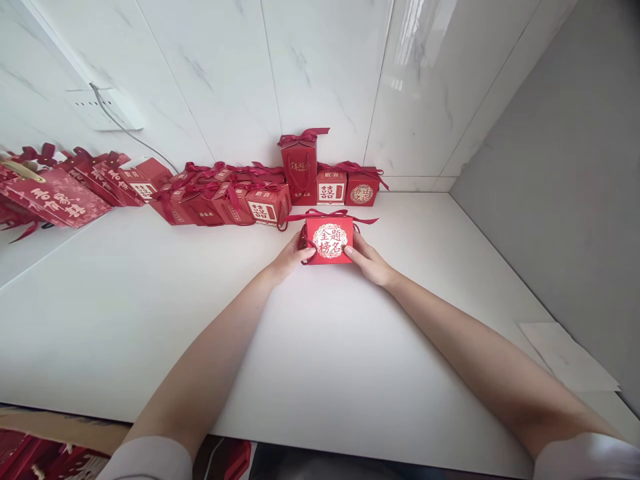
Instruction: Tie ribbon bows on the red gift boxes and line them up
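A red gift box point(330, 228) with a round white and gold emblem, red characters and a dark red ribbon on top is held upright between my hands. My left hand point(291, 257) grips its left side, the thumb on the front near a twisted cord. On the right side, my right hand point(369, 259) presses the box, its thumb on the front edge. Just behind stand a tall red box point(299, 167), a box with a white label point(331, 189) and another with a round emblem point(363, 191).
Rows of red ribboned boxes point(265, 205) line the wall at the left, with red bags point(63, 197) farther left. White paper point(567, 357) lies at the right of the white table point(330, 373). A grey cable hangs from a wall socket point(105, 109).
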The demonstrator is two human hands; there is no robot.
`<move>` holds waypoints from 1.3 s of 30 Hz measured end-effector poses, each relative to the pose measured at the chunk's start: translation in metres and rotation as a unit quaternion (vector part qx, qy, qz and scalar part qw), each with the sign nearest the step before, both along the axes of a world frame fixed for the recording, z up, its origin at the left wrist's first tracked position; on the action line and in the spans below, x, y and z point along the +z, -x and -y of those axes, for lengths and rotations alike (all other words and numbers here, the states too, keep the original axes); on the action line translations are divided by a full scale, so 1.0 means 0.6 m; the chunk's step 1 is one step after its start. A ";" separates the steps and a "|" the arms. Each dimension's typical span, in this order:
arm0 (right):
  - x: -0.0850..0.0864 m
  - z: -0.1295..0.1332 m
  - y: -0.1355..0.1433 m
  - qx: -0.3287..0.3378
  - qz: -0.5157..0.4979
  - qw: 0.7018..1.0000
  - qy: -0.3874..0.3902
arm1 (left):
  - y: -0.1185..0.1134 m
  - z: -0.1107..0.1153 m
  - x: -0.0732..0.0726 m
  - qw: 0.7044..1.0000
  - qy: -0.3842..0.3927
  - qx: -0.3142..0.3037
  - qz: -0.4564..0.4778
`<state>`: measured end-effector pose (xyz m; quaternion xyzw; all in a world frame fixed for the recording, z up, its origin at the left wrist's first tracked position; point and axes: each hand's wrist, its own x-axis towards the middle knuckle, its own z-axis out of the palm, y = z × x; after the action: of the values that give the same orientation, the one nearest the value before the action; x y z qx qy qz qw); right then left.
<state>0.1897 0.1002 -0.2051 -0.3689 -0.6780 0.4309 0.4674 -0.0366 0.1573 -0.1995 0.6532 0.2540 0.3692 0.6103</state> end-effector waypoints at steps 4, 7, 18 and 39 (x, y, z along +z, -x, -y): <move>-0.002 -0.001 0.001 -0.002 -0.001 1.000 0.004 | -0.001 0.001 0.000 1.000 0.012 0.017 0.003; -0.002 -0.002 0.001 -0.005 0.001 1.000 0.002 | -0.001 0.000 -0.003 1.000 0.014 0.020 0.009; -0.005 -0.003 0.000 -0.009 0.003 1.000 -0.001 | 0.000 0.000 -0.002 1.000 0.011 0.026 -0.002; -0.003 -0.002 0.002 -0.001 -0.025 1.000 0.000 | 0.001 -0.001 -0.004 0.999 0.003 0.040 -0.021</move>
<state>0.1885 0.1015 -0.2068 -0.3589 -0.6661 0.4392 0.4844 -0.0370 0.1579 -0.2019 0.6481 0.2942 0.3788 0.5915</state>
